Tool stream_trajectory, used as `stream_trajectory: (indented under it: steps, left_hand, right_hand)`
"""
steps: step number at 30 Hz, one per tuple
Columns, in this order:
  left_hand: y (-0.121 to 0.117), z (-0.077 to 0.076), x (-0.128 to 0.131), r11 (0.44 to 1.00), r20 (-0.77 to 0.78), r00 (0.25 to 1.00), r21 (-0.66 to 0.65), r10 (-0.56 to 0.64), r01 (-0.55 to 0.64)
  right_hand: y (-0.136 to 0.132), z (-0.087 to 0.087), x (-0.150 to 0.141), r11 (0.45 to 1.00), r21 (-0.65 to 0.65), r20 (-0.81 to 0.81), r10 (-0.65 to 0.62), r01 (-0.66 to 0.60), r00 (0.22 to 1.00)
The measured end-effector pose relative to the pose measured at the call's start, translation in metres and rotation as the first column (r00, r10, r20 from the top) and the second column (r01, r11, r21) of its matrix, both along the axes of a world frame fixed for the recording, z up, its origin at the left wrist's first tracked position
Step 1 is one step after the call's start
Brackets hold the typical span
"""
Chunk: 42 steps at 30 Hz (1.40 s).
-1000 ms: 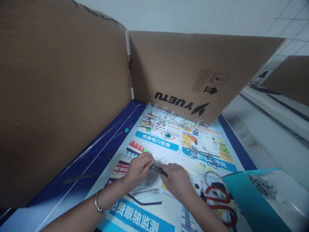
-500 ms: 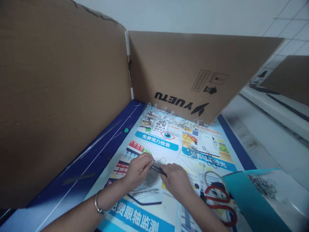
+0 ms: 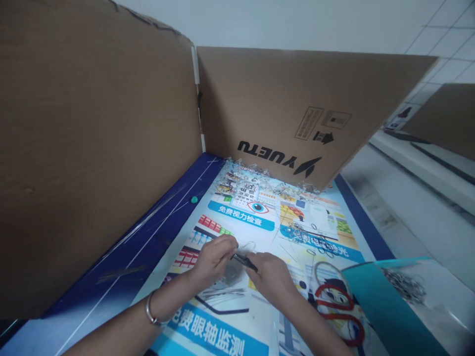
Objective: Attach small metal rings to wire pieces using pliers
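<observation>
My right hand (image 3: pixel 272 277) is wrapped round a pair of dark-handled pliers (image 3: pixel 245 261), whose jaws point left toward my other hand. My left hand (image 3: pixel 217 257), with a metal bangle on its wrist, is closed in a pinch at the plier tips. A thin wire (image 3: pixel 251 244) curves up just behind the jaws; the pinched end is hidden by the fingers. Below the hands lies a bundle of straight cut wires (image 3: pixel 224 295) on the printed poster (image 3: pixel 260 242). Several small wire loops (image 3: pixel 315 242) are scattered beyond my right hand.
Tall cardboard panels (image 3: pixel 297 89) wall off the left and back. Many bent wire pieces (image 3: pixel 245 173) line the back panel's foot. Red-handled scissors (image 3: pixel 339 301) lie at right, beside a teal box (image 3: pixel 393 306) with a metal wire heap (image 3: pixel 404 286). Long wires (image 3: pixel 148 222) lie at left.
The pliers have turned slightly in my right hand and their jaws sit a little differently at my left fingertips. Both hands stay almost in place.
</observation>
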State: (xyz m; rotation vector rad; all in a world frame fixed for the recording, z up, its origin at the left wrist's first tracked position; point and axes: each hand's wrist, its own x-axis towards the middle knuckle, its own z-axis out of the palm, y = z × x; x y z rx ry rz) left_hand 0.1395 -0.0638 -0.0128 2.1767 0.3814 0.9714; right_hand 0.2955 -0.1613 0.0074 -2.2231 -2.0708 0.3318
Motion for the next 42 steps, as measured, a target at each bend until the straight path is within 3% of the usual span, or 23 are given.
stream_trajectory:
  steps: [15,25,34,42]
  left_hand:
    - [0.003,-0.004,-0.001,0.999,-0.01,0.999,0.026,-0.032,0.032]
    - [0.004,0.006,-0.002,0.995,-0.037,0.995,0.042,-0.09,0.092]
    - [0.006,0.005,0.0,0.99,0.006,0.999,-0.138,-0.041,0.042]
    - [0.008,0.005,0.0,0.952,-0.01,0.998,-0.3,-0.065,0.059]
  right_hand:
    - [0.0,-0.006,0.001,1.0,0.016,-0.058,-0.01,0.011,0.998]
    - [0.0,-0.003,0.001,0.999,-0.052,-0.043,0.001,-0.003,0.999]
    - [0.0,-0.005,0.001,0.999,0.039,-0.064,-0.007,0.01,0.998]
    - [0.001,-0.005,0.001,1.0,-0.006,-0.158,0.019,-0.02,0.987]
